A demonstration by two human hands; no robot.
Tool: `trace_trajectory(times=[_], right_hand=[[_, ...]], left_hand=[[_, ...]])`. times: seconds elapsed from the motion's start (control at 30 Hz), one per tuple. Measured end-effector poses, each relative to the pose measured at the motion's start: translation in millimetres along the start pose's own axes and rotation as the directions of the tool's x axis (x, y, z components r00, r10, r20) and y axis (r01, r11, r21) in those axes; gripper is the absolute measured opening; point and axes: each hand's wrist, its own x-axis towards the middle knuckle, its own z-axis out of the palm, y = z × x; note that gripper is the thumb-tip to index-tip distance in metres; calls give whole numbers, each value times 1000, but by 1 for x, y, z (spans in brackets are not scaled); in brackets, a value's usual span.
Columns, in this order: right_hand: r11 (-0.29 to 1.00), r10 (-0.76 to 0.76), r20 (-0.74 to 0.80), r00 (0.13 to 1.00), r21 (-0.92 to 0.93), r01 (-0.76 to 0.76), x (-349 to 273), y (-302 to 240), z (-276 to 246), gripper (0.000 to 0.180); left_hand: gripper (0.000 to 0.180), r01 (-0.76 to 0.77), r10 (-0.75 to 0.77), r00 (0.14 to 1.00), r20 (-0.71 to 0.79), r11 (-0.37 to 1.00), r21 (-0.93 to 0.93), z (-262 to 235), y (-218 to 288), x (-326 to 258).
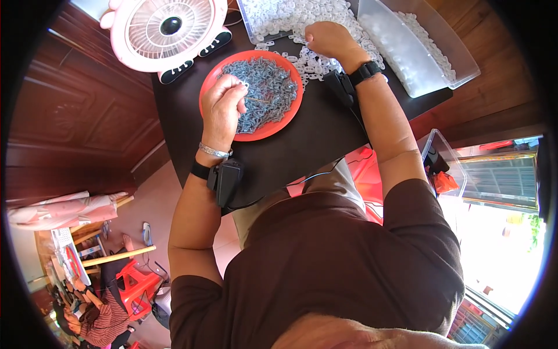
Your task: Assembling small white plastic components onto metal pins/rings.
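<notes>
In the head view, the left hand (224,107) pinches a small white piece (244,85) above the red plate (256,136) of grey pieces (270,81); a thin rod (260,100) extends from its fingers across them; the right hand (331,41), fingers curled, is at the loose white pieces (311,65) on the dark table (279,157); whether it grips any, I cannot tell.

- fan (170,25): desk's (302,154) far left corner
- plate (256,136): toward left edge
- tub (244,20): far edge
- second tub (401,64): right edge
- loose tabs (314,70): right of plate
</notes>
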Motion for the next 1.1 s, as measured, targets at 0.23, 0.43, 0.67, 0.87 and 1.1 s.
trace_trajectory(times=[0.23, 0.43, 0.67, 0.87, 1.1], right_hand=[[999, -9, 60, 998, 36, 7, -4, -9, -11, 18], [1000, -7, 74, 997, 19, 5, -1, -4, -8, 17], [991, -47, -19, 999, 127, 49, -5, -8, -10, 17], [578, -54, -63, 997, 812, 83, -5, -27, -25, 22], [-32, -330, 40, 943, 998, -54, -17, -79, -42, 22]], left_hand=[[16, 41, -43, 999, -32, 997, -59, 1, 2, -1], [15, 37, -38, 999, -26, 998, -47, 2, 0, 0], [15, 25, -27, 999, -30, 998, -50, 1, 0, 1], [16, 11, -13, 999, -47, 999, -45, 1, 1, 2], [16, 48, -47, 998, -30, 998, 33, -3, 3, 0]])
